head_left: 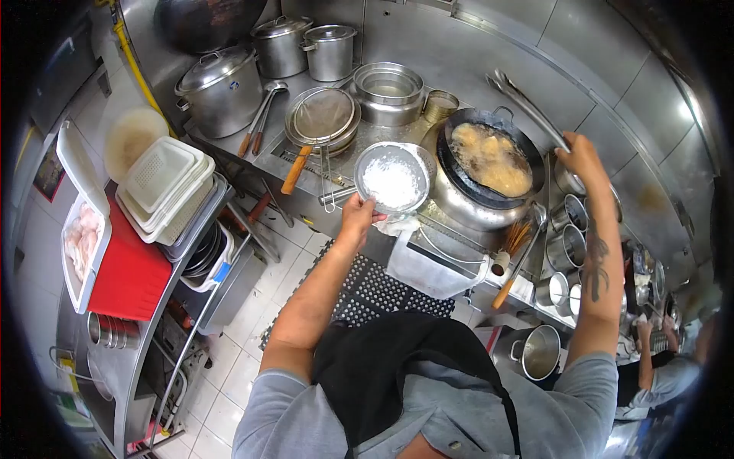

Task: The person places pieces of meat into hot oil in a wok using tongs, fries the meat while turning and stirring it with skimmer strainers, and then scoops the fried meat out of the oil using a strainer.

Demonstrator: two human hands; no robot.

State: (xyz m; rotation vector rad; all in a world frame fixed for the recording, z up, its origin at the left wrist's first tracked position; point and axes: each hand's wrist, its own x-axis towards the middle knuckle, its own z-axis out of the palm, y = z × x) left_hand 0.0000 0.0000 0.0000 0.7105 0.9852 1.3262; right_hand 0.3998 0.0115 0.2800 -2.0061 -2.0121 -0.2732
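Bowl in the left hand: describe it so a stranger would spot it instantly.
Find the big black wok of frying food. Just left of it, the left hand holds a round grey bowl. Unlike the wooden-handled strainer farther left, it is full of white powdery stuff.

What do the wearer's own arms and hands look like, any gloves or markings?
Left hand and right hand are both bare, no gloves. Left sleeve and right sleeve are short, plain grey, leaving both forearms uncovered. Right forearm carries a dark tattoo, design unclear; none visible on the left. No watch visible on either wrist.
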